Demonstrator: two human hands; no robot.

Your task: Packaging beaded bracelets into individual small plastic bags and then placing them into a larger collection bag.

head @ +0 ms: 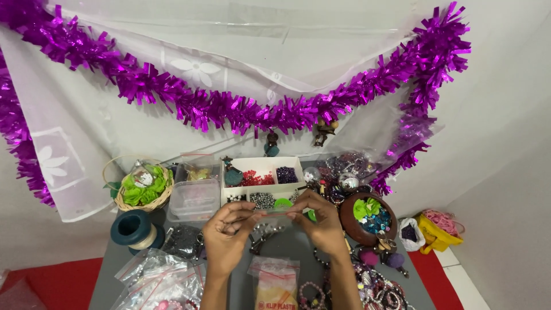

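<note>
Both hands, left (228,234) and right (321,223), pinch a clear strip (274,210) stretched between each grip.

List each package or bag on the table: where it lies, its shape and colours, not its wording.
Printed packet: front centre, flat, orange with red band.
Clear bags: front left, crumpled, red-edged.
White bag: far right, small, dark contents.
Yellow bag: right edge, pink contents.

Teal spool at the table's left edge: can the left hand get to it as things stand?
Probably yes. The teal spool stands just left of the left hand, nothing between them. But both hands pinch a small clear strip with the right hand, so that goes down first.
</note>
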